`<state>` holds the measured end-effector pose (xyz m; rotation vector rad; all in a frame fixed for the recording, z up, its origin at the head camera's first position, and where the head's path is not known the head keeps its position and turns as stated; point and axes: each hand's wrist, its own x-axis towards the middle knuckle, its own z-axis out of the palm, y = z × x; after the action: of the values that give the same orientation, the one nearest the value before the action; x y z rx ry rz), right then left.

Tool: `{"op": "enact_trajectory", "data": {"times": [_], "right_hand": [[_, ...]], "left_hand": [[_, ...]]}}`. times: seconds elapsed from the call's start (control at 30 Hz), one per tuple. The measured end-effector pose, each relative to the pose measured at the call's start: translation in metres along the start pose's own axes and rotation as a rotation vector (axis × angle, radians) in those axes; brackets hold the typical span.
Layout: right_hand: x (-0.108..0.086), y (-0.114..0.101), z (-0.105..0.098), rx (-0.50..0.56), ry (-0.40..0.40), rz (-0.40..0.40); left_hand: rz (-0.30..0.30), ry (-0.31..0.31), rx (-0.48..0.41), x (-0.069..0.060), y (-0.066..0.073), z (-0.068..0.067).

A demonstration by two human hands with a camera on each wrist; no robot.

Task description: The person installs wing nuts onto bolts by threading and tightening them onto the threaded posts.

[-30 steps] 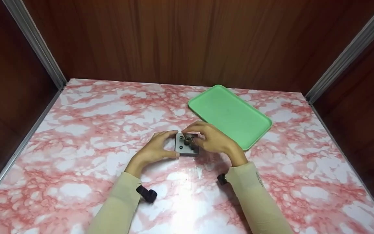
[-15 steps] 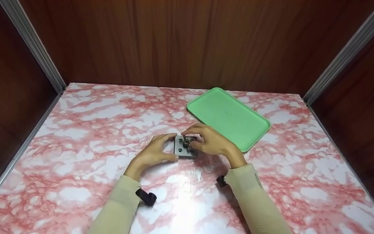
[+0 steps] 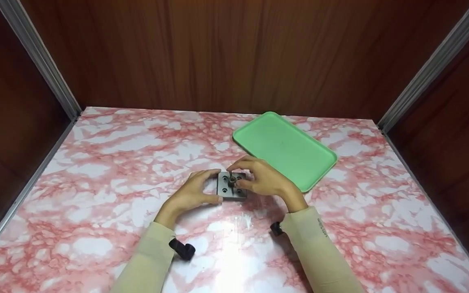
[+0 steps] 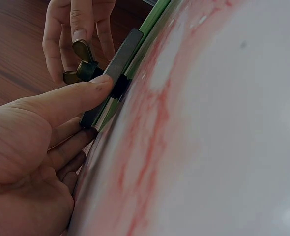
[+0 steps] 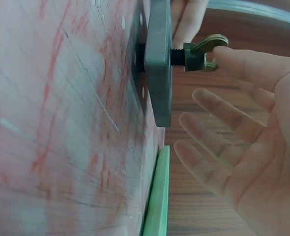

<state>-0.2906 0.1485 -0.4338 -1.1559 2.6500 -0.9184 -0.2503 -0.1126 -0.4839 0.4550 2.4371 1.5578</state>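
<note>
A square grey metal plate with holes near its corners lies in front of me, a little above the table. A threaded bolt passes through its middle. On the bolt sits a brass-coloured wing nut, apart from the plate with some thread showing between. My left hand grips the plate's left side, thumb on the near edge and fingers at the far edge. With thumb and index finger, my right hand pinches the wing nut; its other fingers are spread loosely in the right wrist view. Below the plate, a dark end of the bolt shows.
A green tray lies behind and to the right of the hands, its near corner close to the right wrist. The red-and-white marbled table is bounded by brown wood panels at the back and sides, with metal corner posts.
The wings of the nut stand at a different angle, and the right thumb and fingers have shifted slightly around it. The left hand keeps its grip. The head view has tilted slightly upward.
</note>
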Motion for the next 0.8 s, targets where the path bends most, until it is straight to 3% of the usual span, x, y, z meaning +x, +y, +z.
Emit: {"op": "enact_trajectory", "data": {"times": [0.8], "right_hand": [[-0.0016, -0.0019, -0.0009, 0.021, 0.029, 0.003]], "left_hand": [[-0.018, 0.006, 0.019, -0.0005, 0.0005, 0.0]]}}
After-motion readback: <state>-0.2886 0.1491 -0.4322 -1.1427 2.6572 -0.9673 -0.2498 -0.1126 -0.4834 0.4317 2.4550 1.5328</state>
